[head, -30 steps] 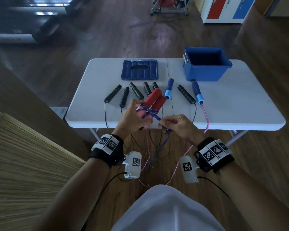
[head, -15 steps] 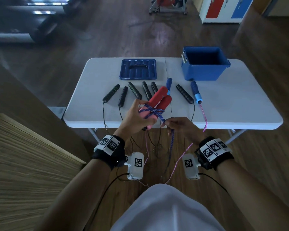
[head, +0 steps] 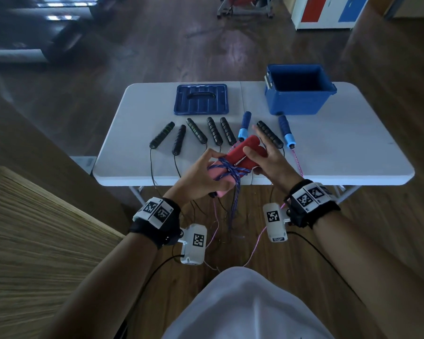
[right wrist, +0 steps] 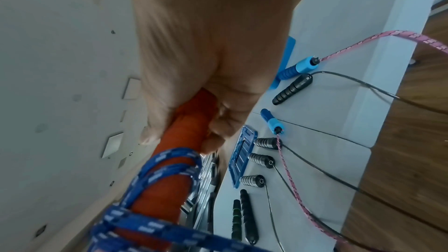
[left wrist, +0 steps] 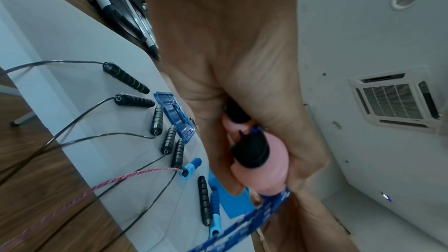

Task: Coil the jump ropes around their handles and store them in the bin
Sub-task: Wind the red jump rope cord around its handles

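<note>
Left hand [head: 198,176] grips 2 red handles [head: 240,154] over the table [head: 353,162] edge, pinning blue rope [head: 233,171] wraps. Right hand [head: 267,155] grips their far ends, likely steadying. Bin [head: 300,104] open, well apart.

A gym room: treadmill [head: 59,37], exercise machine [head: 245,6], lockers [head: 328,11], wood floor [head: 157,57].

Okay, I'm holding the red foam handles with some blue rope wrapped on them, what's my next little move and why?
Probably take another turn: the right hand should pick up the hanging blue braided rope and pass it round the red foam handles again. The left hand already steadies them, and much rope dangles unwound.
</note>
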